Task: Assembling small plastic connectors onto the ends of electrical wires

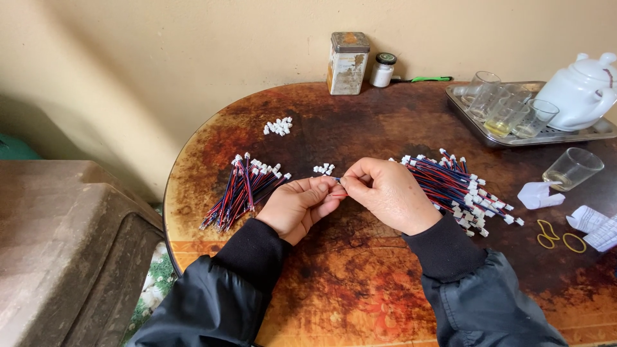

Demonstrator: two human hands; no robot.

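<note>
Scanning from the left edge of the desk (212, 138), I saw a bundle of red, blue and black wires (239, 191) with white plugs on their far ends, lying fanned just beside my left hand (297, 207). Beyond it, toward the far edge, sat a small heap of loose white connectors (278, 126), and a few more connectors (324, 169) lay just past my knuckles. My left fingers (321, 186) were curled shut around the near end of a single short wire (339, 193); my right hand (387, 193) met them tip to tip, its fingers pinched on the same piece. That wire lay between both hands, its long axis running left to right as far as I could judge, since most of it was hidden. Neither hand was nearer; both touched it. Right of my right hand spread a larger pile of wires with connectors (459, 191). Farther right stood a glass (572, 168), folded papers (591, 222) and two yellow rubber bands (558, 235); a metal tray (508, 139) with glasses and a white teapot (578, 90) occupied the far right corner. Nothing stood between my hands.
</note>
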